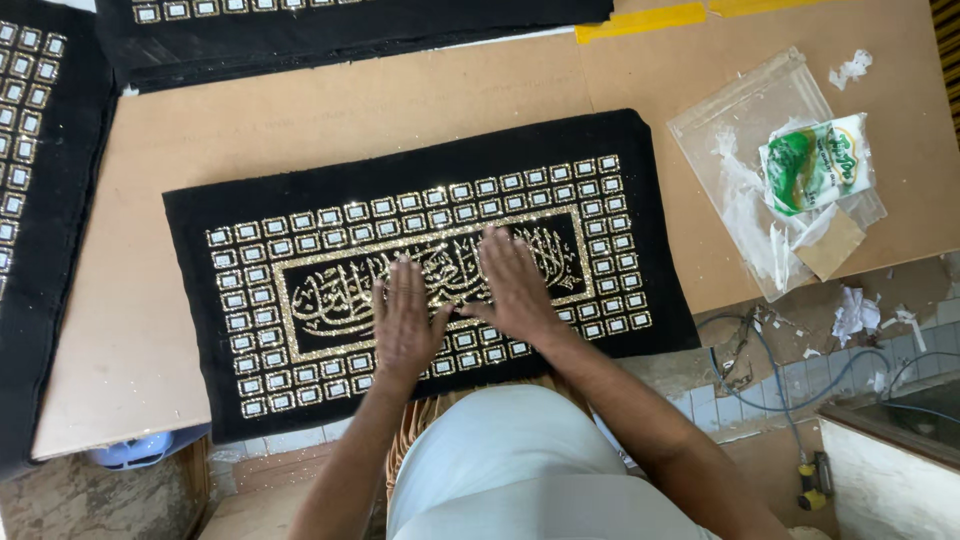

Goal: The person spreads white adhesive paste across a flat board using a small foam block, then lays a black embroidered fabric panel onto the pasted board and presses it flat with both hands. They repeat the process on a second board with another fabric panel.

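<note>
Head view only. Black cloth panel lies flat on a brown board, slightly skewed, its near edge overhanging the board toward the person. It carries a glittery gold grid of small squares around a central framed band of ornamental script.

Left hand is flat, palm down, fingers spread on the lower middle of the panel. Right hand is the same, just beside it on the central band, thumbs nearly touching. Both are open and pressing, gripping nothing.

Handling, my read: the panel looks soft and light, a fuzzy velvet-like fabric that would flop if lifted by one corner. The glitter looks like it sheds: loose specks show on the board near the left edge. Best to hold it by the plain black border, two corners or both short edges, and keep fingers off the gold. Sliding across the board should be easy, since the board looks smooth.

Surface: the board is flat, with yellow tape at the far edge. A clear plastic bag holding a green-and-white packet sits at the right, well apart from the panel. Similar black panels lie at the far edge and the left.

Room: tiled floor with paper scraps and a blue cable lower right.
</note>
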